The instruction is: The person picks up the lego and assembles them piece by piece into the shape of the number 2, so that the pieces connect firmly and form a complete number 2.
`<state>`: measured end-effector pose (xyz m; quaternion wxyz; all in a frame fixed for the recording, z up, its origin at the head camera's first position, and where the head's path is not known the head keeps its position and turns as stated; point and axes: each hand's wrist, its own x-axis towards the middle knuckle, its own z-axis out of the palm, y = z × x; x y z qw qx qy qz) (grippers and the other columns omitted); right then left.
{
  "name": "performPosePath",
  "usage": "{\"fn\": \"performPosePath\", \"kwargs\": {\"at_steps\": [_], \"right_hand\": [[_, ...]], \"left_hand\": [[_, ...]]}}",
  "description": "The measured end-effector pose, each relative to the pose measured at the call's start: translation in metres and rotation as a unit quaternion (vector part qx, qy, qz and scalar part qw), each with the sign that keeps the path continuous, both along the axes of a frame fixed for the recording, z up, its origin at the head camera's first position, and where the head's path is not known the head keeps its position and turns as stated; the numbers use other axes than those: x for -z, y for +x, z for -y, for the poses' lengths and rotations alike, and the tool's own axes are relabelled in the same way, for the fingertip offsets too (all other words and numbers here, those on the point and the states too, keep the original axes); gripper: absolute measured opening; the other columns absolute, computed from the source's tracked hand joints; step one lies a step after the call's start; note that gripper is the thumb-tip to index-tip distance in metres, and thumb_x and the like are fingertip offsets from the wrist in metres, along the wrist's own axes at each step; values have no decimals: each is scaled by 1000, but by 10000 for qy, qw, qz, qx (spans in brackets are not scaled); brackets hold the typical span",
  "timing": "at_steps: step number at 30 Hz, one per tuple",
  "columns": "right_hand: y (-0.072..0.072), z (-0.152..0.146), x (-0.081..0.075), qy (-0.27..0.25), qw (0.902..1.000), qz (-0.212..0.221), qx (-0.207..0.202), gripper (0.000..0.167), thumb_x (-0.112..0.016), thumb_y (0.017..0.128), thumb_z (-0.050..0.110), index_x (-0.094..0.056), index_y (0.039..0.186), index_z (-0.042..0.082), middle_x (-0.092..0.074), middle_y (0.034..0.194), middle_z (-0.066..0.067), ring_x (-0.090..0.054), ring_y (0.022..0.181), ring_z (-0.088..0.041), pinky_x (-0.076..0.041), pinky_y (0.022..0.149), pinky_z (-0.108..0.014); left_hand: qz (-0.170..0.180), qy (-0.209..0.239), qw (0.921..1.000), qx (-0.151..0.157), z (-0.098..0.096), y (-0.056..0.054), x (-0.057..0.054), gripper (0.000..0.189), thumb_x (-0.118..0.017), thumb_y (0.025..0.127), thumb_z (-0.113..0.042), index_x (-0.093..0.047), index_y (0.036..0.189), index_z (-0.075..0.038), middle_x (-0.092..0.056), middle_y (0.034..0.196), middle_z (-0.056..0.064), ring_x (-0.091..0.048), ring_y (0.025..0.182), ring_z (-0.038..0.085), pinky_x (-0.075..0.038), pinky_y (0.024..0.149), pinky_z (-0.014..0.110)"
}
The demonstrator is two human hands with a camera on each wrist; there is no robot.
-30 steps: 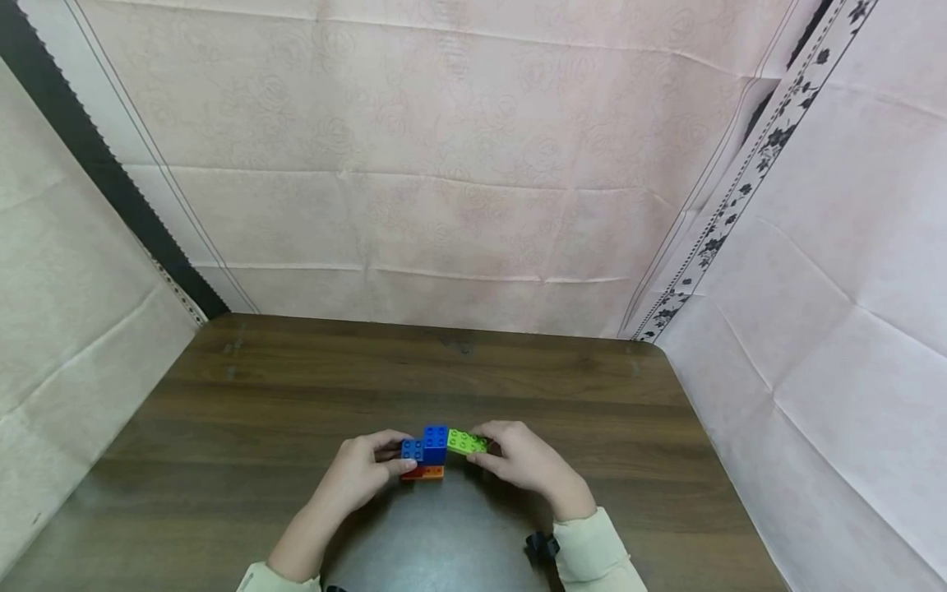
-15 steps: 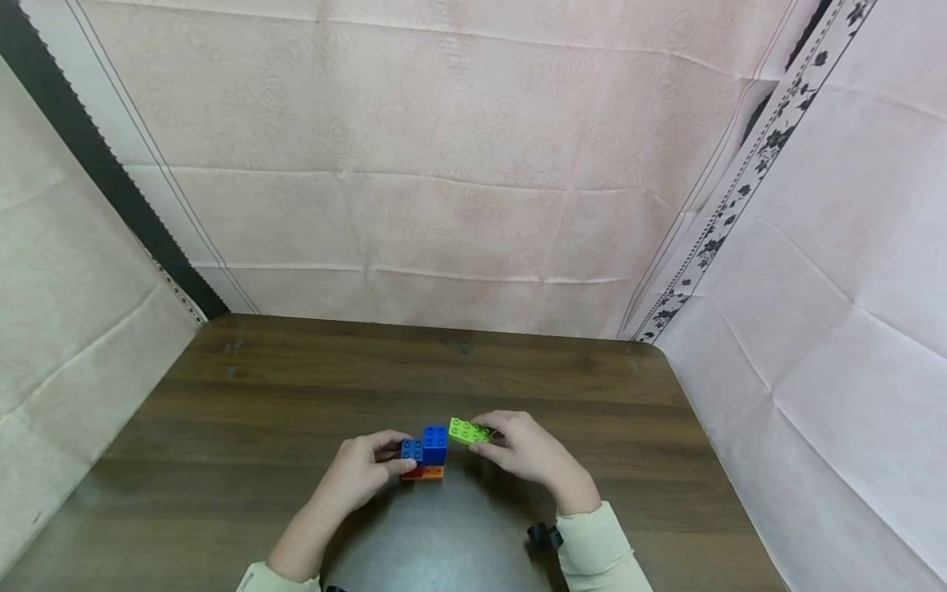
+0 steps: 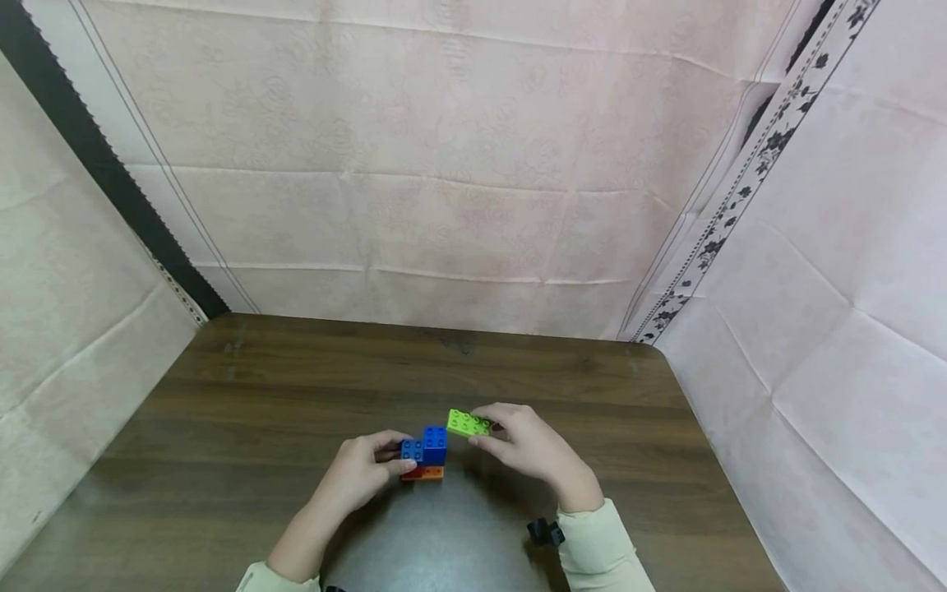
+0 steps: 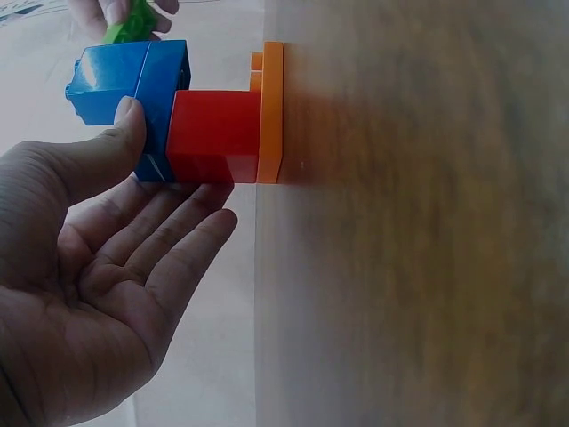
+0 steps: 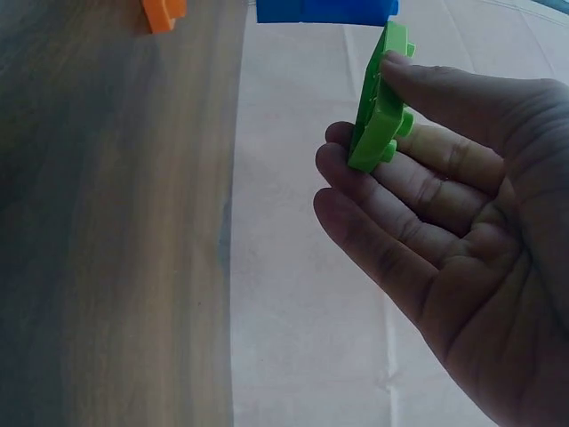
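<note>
A small stack of toy building bricks stands on the table. At its base is a thin orange brick point(image 4: 272, 116), with a red brick point(image 4: 215, 138) on it. Above these sit a lower blue brick point(image 3: 410, 450) and a top blue brick point(image 3: 435, 448), offset to the right. My left hand point(image 3: 355, 475) pinches the lower blue brick between thumb and fingers. A thin lime green brick point(image 3: 468, 423) is in my right hand point(image 3: 527, 450), pinched at its right end. It hangs tilted in the air just beyond the top blue brick's right side, apart from it in the right wrist view.
The wooden table point(image 3: 296, 362) spreads around the stack. Pale cloth walls rise behind it point(image 3: 444, 205) and on both sides. A black device point(image 3: 545, 533) sits at the right wrist by the light sleeve point(image 3: 602, 547).
The green brick has moved up and away from beside the top blue brick, carried by my right hand. My left hand and the stack have stayed in place.
</note>
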<state>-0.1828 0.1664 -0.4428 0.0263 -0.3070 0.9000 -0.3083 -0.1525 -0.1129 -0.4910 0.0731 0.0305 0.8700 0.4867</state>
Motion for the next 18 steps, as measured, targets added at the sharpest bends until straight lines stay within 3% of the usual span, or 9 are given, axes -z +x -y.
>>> {"fn": "performPosePath", "kwargs": {"at_steps": [10, 18], "right_hand": [[8, 21, -12, -252, 9987, -113, -433, 32, -70, 97, 22, -66, 127, 11, -69, 118, 1, -64, 103, -5, -56, 89, -35], [9, 35, -14, -120, 9981, -200, -566, 35, -69, 98, 29, -65, 129, 13, -68, 121, 2, -63, 104, -4, -56, 89, -33]], "left_hand": [[-95, 4, 9999, 64, 1, -1, 1, 24, -82, 85, -28, -75, 107, -21, -74, 103, 2, -71, 96, 19, -58, 82, 43], [-74, -22, 9999, 81, 2, -1, 1, 26, -82, 86, -27, -74, 110, -22, -74, 104, 1, -70, 98, 19, -57, 84, 43]]}}
